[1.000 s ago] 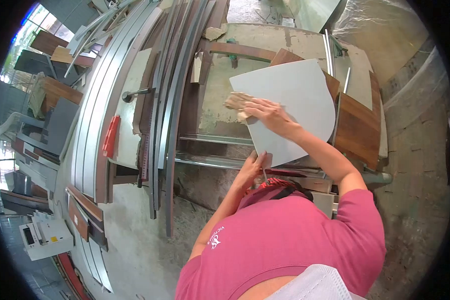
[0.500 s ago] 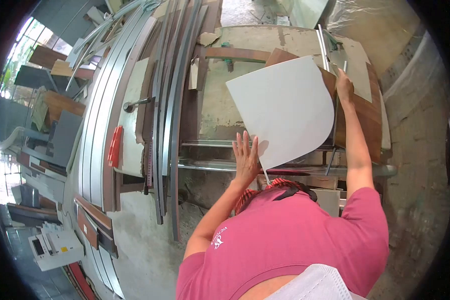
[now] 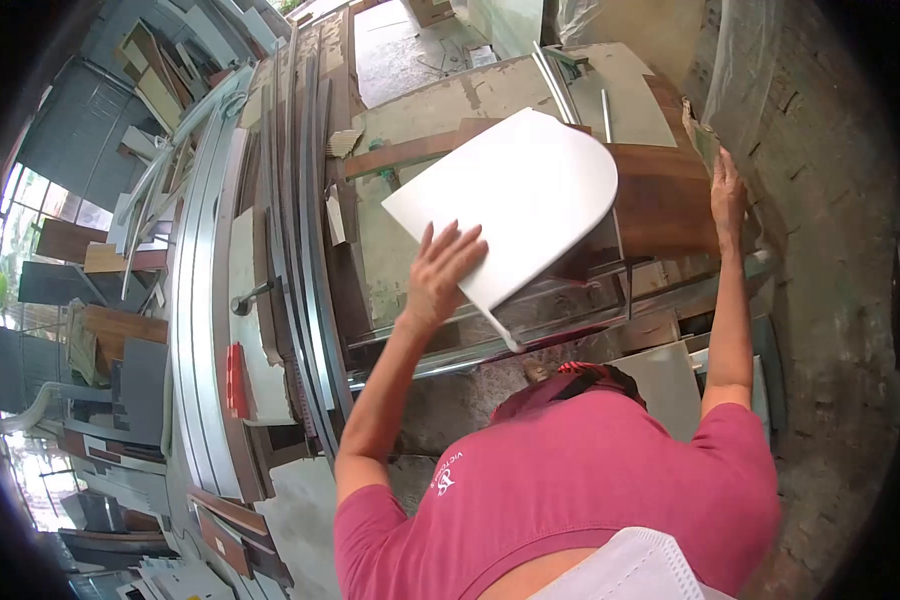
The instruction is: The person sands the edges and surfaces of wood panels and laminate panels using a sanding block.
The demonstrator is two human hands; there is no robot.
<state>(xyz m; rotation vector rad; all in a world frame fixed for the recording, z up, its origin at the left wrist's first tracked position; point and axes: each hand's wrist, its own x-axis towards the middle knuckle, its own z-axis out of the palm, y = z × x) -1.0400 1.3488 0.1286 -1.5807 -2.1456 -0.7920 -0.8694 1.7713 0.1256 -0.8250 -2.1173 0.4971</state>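
A white panel with one rounded end lies tilted over the cluttered worktable. My left hand rests on its near left corner, fingers spread and nothing gripped. Out at the table's right edge, my right hand has its fingers closed at the lower end of a ragged tan strip, whose material is unclear. A brown wood-grain board lies between the panel and my right hand, partly covered by the panel. Below the panel's near corner, a thin white edge or rod sticks out towards me.
Long metal profiles run along the left side. Beside them lie a hammer-like tool and a red object. White tubes lie at the back of the worktable. Panel offcuts are stacked far left.
My right hand has moved outward to the right, and the ragged strip now shows at its fingers. My left hand has come further onto the white panel, which has turned. The view has shifted.
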